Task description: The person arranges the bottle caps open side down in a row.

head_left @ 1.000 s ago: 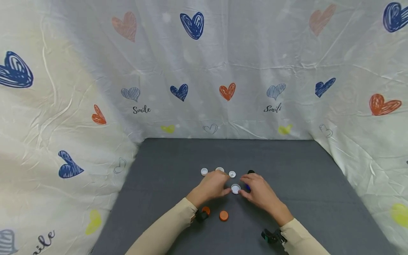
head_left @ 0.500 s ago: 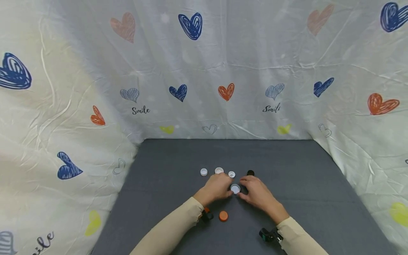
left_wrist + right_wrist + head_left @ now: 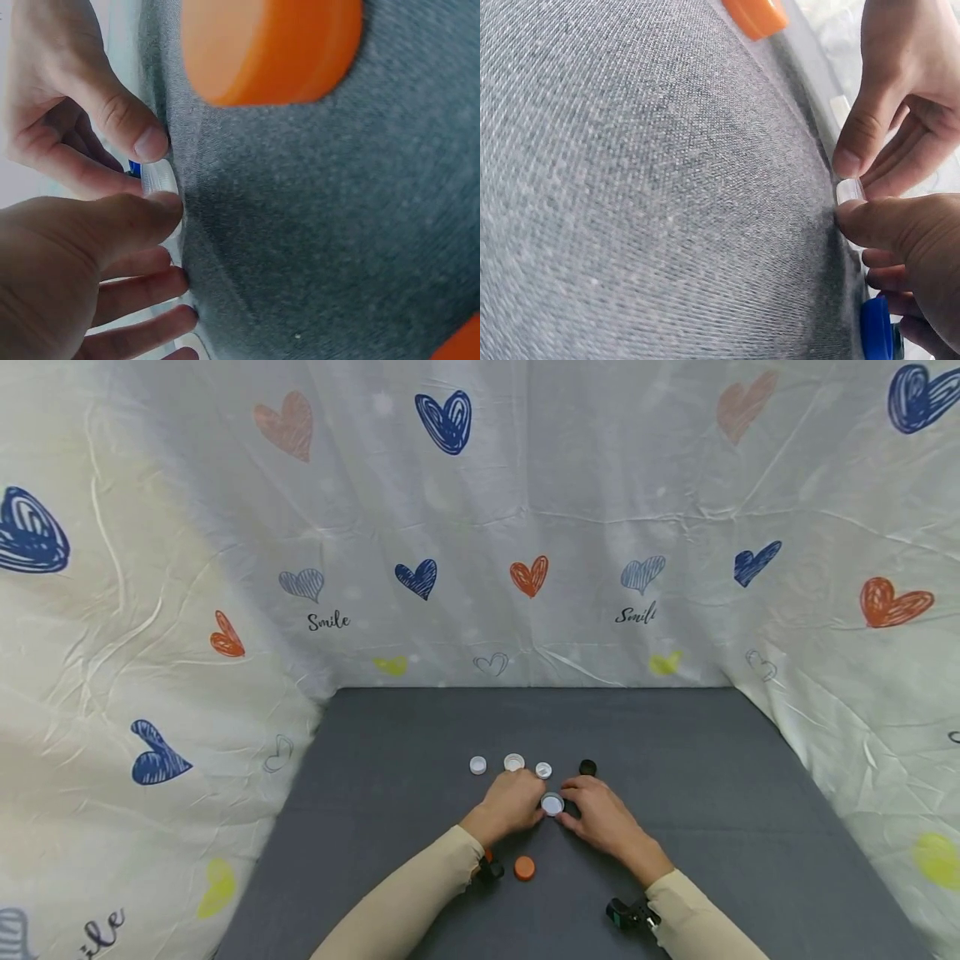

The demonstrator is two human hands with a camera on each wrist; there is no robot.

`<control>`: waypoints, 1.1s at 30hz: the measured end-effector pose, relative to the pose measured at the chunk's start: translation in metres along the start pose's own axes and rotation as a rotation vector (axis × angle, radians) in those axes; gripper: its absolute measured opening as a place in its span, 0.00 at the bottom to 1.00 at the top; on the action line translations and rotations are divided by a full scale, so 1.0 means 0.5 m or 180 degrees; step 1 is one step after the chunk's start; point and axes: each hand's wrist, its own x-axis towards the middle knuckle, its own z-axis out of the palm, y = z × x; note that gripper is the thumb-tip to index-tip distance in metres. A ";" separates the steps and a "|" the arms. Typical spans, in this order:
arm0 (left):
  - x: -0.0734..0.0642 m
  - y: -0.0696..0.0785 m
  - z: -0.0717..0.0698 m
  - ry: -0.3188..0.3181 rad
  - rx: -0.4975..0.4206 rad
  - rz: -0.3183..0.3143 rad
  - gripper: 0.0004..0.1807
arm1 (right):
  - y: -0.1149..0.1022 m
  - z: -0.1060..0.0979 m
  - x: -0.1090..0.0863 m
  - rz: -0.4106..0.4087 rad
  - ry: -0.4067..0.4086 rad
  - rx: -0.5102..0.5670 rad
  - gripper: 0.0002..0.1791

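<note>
A round white bottle cap (image 3: pixel 552 804) lies on the grey cloth between both hands, its inside facing up. My left hand (image 3: pixel 513 800) grips its left edge, the thumb near and the fingers at the far side. From the right, my right hand (image 3: pixel 604 815) holds the opposite edge between thumb and fingers. Both thumbs overlap the cap in the wrist views, which hide where the fingertips meet it. A blue cap (image 3: pixel 875 328) stands by the right hand's curled fingers and is hidden in the head view.
Beyond the hands lie three white caps (image 3: pixel 513 762) and a black cap (image 3: pixel 588 767). Nearer the person are two orange caps (image 3: pixel 524 868), one partly behind the left wrist camera (image 3: pixel 491 868). Heart-printed white fabric (image 3: pixel 480 527) hangs around the grey table (image 3: pixel 420 727).
My left hand has moved right onto the white cap's edge, uncovering more of the white cap behind it. My right hand has shifted slightly left and closed in on the cap; the black cap shows more.
</note>
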 end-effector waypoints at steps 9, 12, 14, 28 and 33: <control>-0.008 -0.002 0.005 0.0074 0.0038 0.0032 0.12 | -0.004 -0.002 -0.001 -0.0004 0.0059 0.0071 0.18; -0.015 -0.006 -0.002 0.0204 0.0006 0.0062 0.11 | -0.008 -0.008 0.002 -0.0047 0.0126 0.0111 0.17; -0.019 -0.010 -0.009 0.0301 0.0012 0.0082 0.10 | -0.012 -0.014 0.004 -0.0085 0.0191 0.0121 0.17; -0.052 -0.027 -0.090 0.0752 -0.0021 0.0188 0.12 | -0.050 -0.083 0.024 -0.0267 0.0509 0.0110 0.19; -0.066 -0.035 -0.122 0.0923 -0.0211 0.0198 0.15 | -0.062 -0.104 0.030 -0.0401 0.0711 0.0158 0.21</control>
